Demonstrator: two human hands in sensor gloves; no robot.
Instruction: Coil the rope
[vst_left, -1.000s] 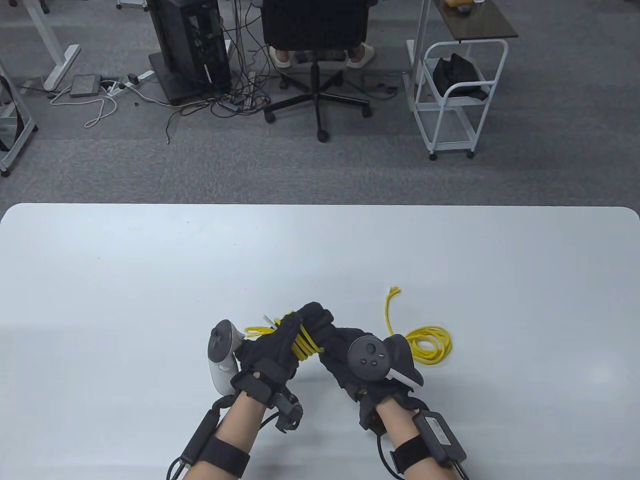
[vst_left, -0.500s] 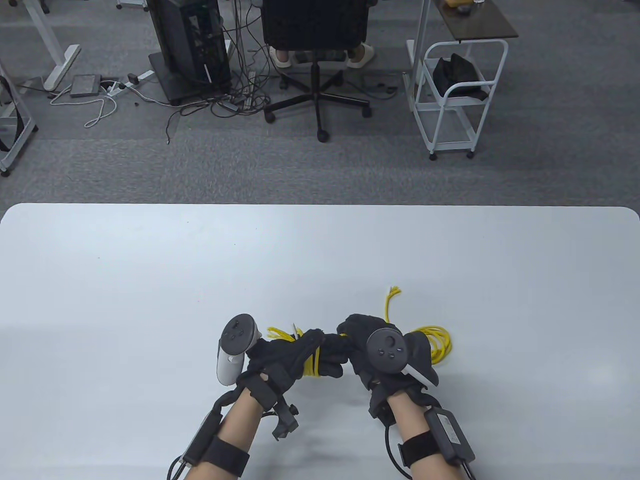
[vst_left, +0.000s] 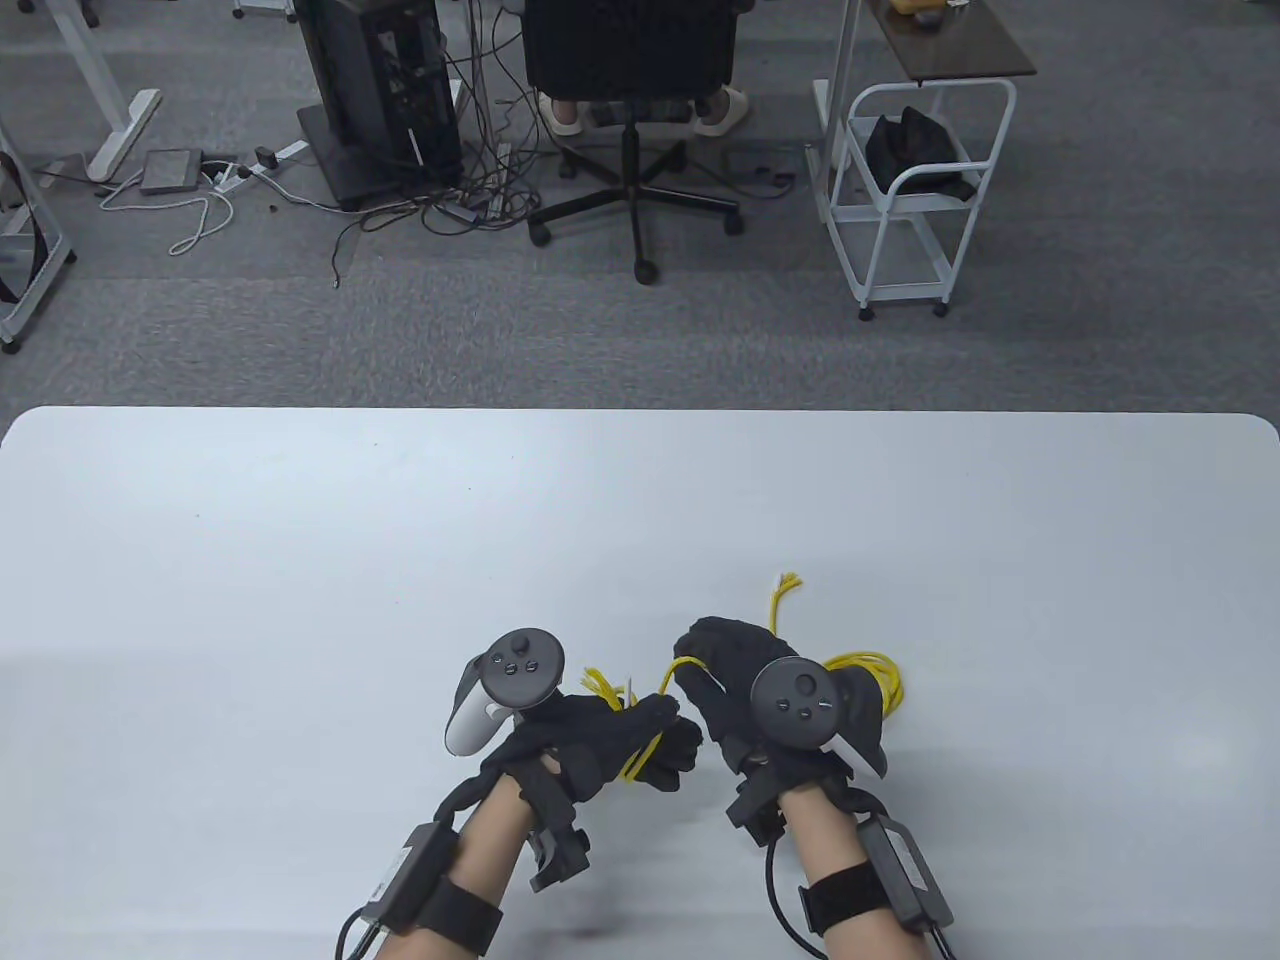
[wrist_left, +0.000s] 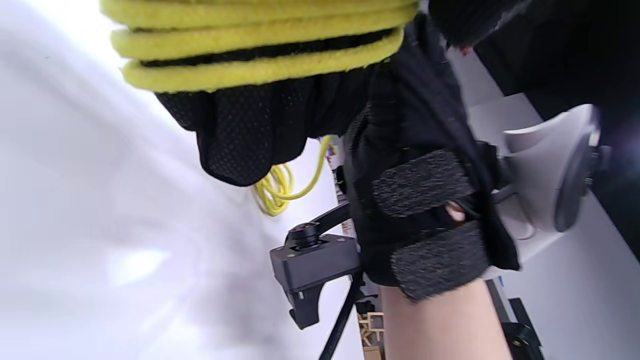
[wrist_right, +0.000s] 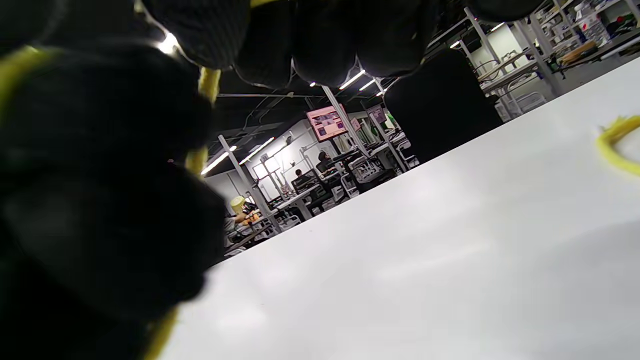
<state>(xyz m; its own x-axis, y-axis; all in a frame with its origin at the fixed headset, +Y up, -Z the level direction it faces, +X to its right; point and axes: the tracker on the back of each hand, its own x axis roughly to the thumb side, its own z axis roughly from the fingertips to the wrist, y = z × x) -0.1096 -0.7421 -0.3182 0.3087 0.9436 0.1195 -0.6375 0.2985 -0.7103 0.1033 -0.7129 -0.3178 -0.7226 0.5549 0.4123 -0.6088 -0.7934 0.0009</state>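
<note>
A yellow rope (vst_left: 868, 676) lies partly in loose loops on the white table (vst_left: 300, 560), with one frayed end (vst_left: 786, 582) pointing away. Several turns of it are wound around my left hand (vst_left: 630, 740), plain in the left wrist view (wrist_left: 260, 45); its other frayed end (vst_left: 603, 686) sticks out by that hand. My right hand (vst_left: 725, 675) grips a strand (vst_left: 678, 666) that runs to the left hand, just right of it. In the right wrist view the rope (wrist_right: 207, 85) passes between my dark fingers (wrist_right: 325, 40).
The loose loops lie on the table behind and right of my right hand. Beyond the table's far edge stand an office chair (vst_left: 632, 60), a computer tower (vst_left: 380, 90) with cables and a white cart (vst_left: 915, 190).
My left hand has rolled over, its tracker now facing up, and dropped toward me. My right hand has moved right and away from it, drawing a strand of rope between them.
</note>
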